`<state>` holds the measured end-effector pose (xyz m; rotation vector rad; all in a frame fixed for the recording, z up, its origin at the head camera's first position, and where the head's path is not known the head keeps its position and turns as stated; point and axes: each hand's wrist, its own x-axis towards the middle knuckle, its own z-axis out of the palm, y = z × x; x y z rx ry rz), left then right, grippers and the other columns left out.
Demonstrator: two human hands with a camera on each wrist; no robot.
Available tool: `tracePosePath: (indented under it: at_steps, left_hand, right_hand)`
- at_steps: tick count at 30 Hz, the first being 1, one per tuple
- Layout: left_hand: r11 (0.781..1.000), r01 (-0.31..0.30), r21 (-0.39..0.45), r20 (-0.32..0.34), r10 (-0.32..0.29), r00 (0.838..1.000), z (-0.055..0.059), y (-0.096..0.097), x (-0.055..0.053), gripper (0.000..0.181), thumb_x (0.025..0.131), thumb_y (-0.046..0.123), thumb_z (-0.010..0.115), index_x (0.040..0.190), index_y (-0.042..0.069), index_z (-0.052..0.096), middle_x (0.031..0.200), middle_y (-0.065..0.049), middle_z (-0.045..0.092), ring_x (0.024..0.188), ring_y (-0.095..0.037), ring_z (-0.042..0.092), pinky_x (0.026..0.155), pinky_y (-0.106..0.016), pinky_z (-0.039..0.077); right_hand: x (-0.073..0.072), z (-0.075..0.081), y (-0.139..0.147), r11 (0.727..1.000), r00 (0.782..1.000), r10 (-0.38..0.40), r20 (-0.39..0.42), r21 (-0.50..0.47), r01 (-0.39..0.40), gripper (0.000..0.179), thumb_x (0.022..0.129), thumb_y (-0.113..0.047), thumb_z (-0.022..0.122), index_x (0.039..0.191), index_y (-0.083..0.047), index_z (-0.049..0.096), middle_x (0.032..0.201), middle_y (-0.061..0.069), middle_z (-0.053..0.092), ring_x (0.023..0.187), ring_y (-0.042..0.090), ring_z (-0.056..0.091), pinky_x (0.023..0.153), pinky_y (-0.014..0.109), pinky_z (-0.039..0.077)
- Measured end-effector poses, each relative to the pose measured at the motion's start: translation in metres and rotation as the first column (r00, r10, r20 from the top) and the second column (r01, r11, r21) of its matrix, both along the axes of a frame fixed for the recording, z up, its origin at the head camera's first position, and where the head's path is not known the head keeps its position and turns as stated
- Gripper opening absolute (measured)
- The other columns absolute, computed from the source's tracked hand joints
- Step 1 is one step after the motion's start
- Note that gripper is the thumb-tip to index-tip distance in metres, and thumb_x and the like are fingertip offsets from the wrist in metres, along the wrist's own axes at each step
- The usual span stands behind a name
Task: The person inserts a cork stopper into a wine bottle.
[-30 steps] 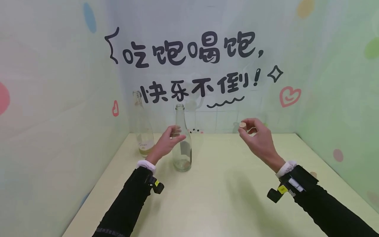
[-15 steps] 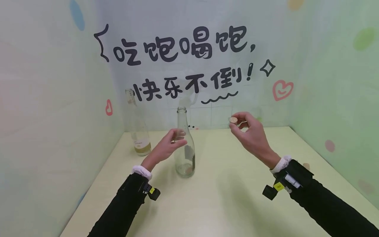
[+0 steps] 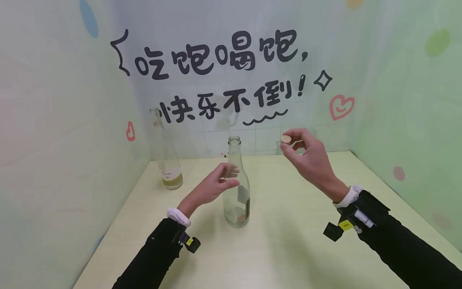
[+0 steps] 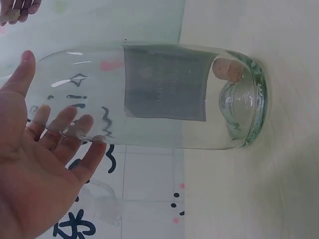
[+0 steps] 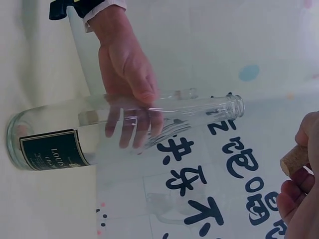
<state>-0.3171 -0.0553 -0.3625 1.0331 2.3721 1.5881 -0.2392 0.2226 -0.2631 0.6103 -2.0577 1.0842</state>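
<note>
A clear glass champagne bottle (image 3: 231,208) stands upright on the pale table, its mouth uncovered. My left hand (image 3: 211,186) holds it round the shoulder, thumb at the near side and fingers behind, showing through the glass. The right wrist view shows a dark label (image 5: 55,149) on its body. Inside, at the bottom, lies a loose cork (image 4: 228,69). Between thumb and fingertips, my right hand (image 3: 314,160) pinches another cork (image 3: 286,139), up in the air to the right of the bottle mouth and about level with it.
A second clear bottle (image 3: 167,162) with a white and gold label stands farther back on the left of the table (image 3: 288,249). Printed walls (image 3: 397,100) enclose the table at the back and both sides.
The left hand and the bottle have moved nearer to me and rightward. My right hand has come a little left and up with the cork, and the head view has shifted slightly.
</note>
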Motion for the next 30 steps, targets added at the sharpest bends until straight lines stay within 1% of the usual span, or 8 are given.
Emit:
tracePosePath:
  at_steps: [5, 12, 15, 18, 22, 26, 28, 30]
  left_hand:
    - [1.000, -0.007, -0.008, -0.015, 0.007, 1.000, 0.004, 0.013, 0.014, 0.059, 0.089, 0.037, 0.066, 0.136, 0.011, 0.040, 0.135, -0.004, 0.050, 0.126, -0.022, 0.049, 0.098, -0.034, 0.043]
    - [0.998, -0.037, -0.056, -0.001, 0.037, 0.999, 0.012, 0.033, 0.040, 0.062, 0.086, 0.042, 0.067, 0.133, 0.010, 0.040, 0.134, -0.004, 0.051, 0.125, -0.022, 0.050, 0.098, -0.036, 0.041]
    - [0.996, -0.045, -0.078, -0.005, 0.045, 0.999, 0.014, 0.041, 0.052, 0.062, 0.085, 0.045, 0.067, 0.129, 0.011, 0.040, 0.133, -0.002, 0.051, 0.124, -0.021, 0.050, 0.098, -0.036, 0.041]
    - [0.996, -0.039, -0.080, -0.003, 0.039, 0.999, 0.014, 0.047, 0.061, 0.062, 0.084, 0.047, 0.067, 0.127, 0.011, 0.040, 0.132, 0.000, 0.051, 0.123, -0.020, 0.051, 0.098, -0.036, 0.041]
    - [0.996, -0.042, -0.084, 0.004, 0.043, 0.999, 0.013, 0.051, 0.068, 0.063, 0.082, 0.048, 0.068, 0.127, 0.013, 0.041, 0.133, 0.001, 0.051, 0.122, -0.017, 0.051, 0.097, -0.034, 0.041]
    - [0.995, -0.050, -0.089, 0.012, 0.051, 0.999, 0.012, 0.051, 0.069, 0.063, 0.082, 0.048, 0.068, 0.128, 0.015, 0.041, 0.134, 0.001, 0.051, 0.122, -0.015, 0.050, 0.097, -0.034, 0.041]
    - [0.994, -0.052, -0.095, 0.023, 0.054, 0.998, 0.011, 0.051, 0.069, 0.064, 0.082, 0.048, 0.068, 0.129, 0.015, 0.040, 0.134, 0.001, 0.051, 0.123, -0.015, 0.050, 0.098, -0.034, 0.041]
    - [0.994, -0.053, -0.100, 0.034, 0.057, 0.998, 0.011, 0.052, 0.069, 0.064, 0.082, 0.049, 0.068, 0.129, 0.016, 0.040, 0.134, 0.003, 0.050, 0.123, -0.014, 0.050, 0.098, -0.034, 0.040]
  right_hand:
    - [0.004, 0.011, 0.001, 1.000, 1.000, -0.003, -0.012, -0.006, 0.003, 0.025, 0.090, -0.014, 0.064, 0.111, 0.000, 0.062, 0.101, 0.001, 0.061, 0.087, 0.010, 0.054, 0.074, 0.022, 0.045]
    - [0.035, 0.035, -0.014, 1.000, 1.000, 0.004, 0.003, -0.006, -0.004, 0.023, 0.089, -0.002, 0.061, 0.109, 0.009, 0.060, 0.101, 0.012, 0.061, 0.085, 0.016, 0.054, 0.074, 0.020, 0.044]
    - [0.044, 0.041, -0.018, 1.000, 1.000, 0.011, 0.001, -0.007, -0.011, 0.022, 0.089, -0.001, 0.061, 0.108, 0.009, 0.060, 0.101, 0.012, 0.062, 0.085, 0.014, 0.055, 0.075, 0.020, 0.045]
    - [0.047, 0.044, -0.019, 0.999, 0.999, 0.043, -0.021, -0.015, -0.043, 0.021, 0.088, -0.002, 0.062, 0.107, 0.008, 0.060, 0.100, 0.010, 0.063, 0.086, 0.014, 0.056, 0.075, 0.022, 0.046]
    - [0.042, 0.042, -0.017, 0.996, 0.995, 0.087, -0.052, -0.012, -0.087, 0.022, 0.088, -0.007, 0.065, 0.108, 0.003, 0.062, 0.097, 0.004, 0.064, 0.085, 0.013, 0.059, 0.073, 0.023, 0.046]
    - [0.033, 0.040, -0.015, 0.993, 0.991, 0.115, -0.067, 0.007, -0.115, 0.024, 0.088, -0.012, 0.067, 0.110, -0.003, 0.064, 0.095, -0.001, 0.065, 0.085, 0.011, 0.060, 0.070, 0.023, 0.046]
    - [0.033, 0.042, -0.016, 0.992, 0.990, 0.125, -0.068, 0.017, -0.124, 0.024, 0.088, -0.012, 0.068, 0.110, -0.004, 0.064, 0.095, -0.002, 0.065, 0.085, 0.011, 0.059, 0.070, 0.023, 0.047]
    - [0.039, 0.048, -0.021, 0.991, 0.989, 0.130, -0.070, 0.027, -0.128, 0.024, 0.088, -0.009, 0.067, 0.110, 0.000, 0.064, 0.094, 0.001, 0.065, 0.084, 0.012, 0.059, 0.070, 0.022, 0.046]
